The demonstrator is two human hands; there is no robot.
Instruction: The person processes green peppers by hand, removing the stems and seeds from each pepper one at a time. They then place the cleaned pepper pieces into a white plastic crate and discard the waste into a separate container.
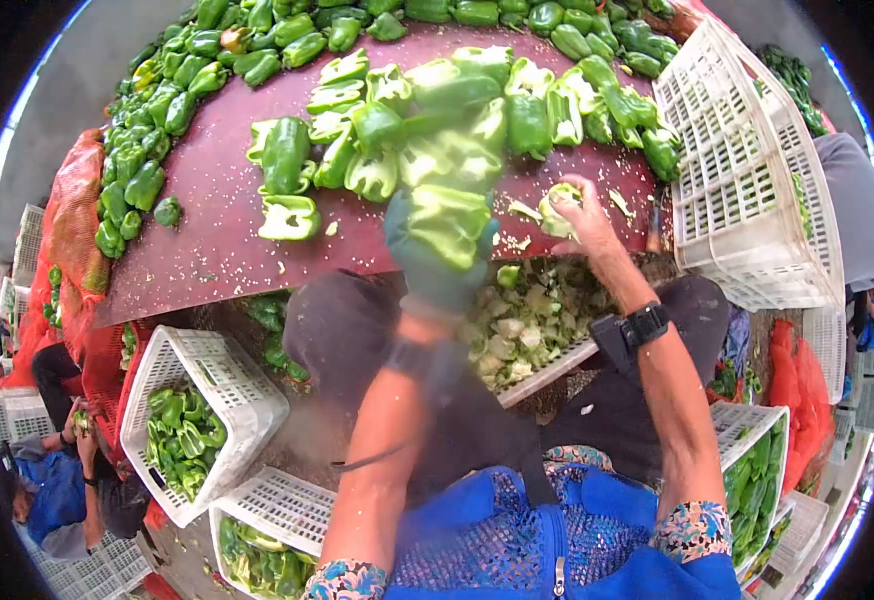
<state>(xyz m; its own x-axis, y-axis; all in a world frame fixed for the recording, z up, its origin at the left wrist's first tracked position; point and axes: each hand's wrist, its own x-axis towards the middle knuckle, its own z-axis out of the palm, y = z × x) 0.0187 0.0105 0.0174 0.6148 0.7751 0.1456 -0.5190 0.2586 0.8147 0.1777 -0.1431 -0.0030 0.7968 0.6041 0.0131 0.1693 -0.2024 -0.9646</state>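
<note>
My left hand [435,255], in a dark green glove and smeared by motion, is closed on a cut green pepper [449,215] whose pale inside faces up. My bare right hand [585,218] pinches a pale green pepper core [561,204] over the near edge of the dark red table [207,225]. Just beyond my hands lies a spread of halved green peppers [377,128], some cut side up, others skin up. Seeds and thin scraps are scattered around them.
Whole green peppers [302,45] line the table's far and left edges. A white crate [722,150] leans at the right. Below the table edge, pepper cores [522,330] fill a container between my knees. Cut peppers fill a crate [202,350] at lower left. Another person [57,480] sits far left.
</note>
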